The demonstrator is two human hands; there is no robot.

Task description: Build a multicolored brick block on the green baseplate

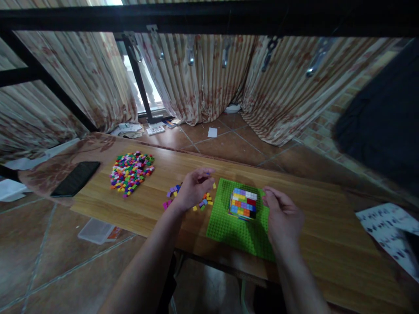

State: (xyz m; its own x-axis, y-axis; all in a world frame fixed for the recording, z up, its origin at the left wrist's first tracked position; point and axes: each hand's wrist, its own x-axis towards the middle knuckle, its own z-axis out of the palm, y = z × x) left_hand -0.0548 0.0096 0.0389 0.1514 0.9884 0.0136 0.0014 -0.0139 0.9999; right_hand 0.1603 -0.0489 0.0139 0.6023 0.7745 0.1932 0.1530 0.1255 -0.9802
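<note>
home, living room | floral curtains (pixel 209 83) at 12 o'clock | tiled floor (pixel 235 146) | low wooden table (pixel 327 244) | toy bricks (pixel 131 172) at 10 o'clock | phone (pixel 76 178) at 9 o'clock

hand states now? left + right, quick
Left hand: fingers curled over the loose bricks, pinching a small blue one, it seems.
Right hand: loosely curled beside the brick block; nothing visible in it.

Left hand (pixel 193 188) rests over scattered loose bricks (pixel 204 201); right hand (pixel 284 216) hovers beside the multicoloured brick block (pixel 242 203) on the green baseplate (pixel 235 231).
</note>
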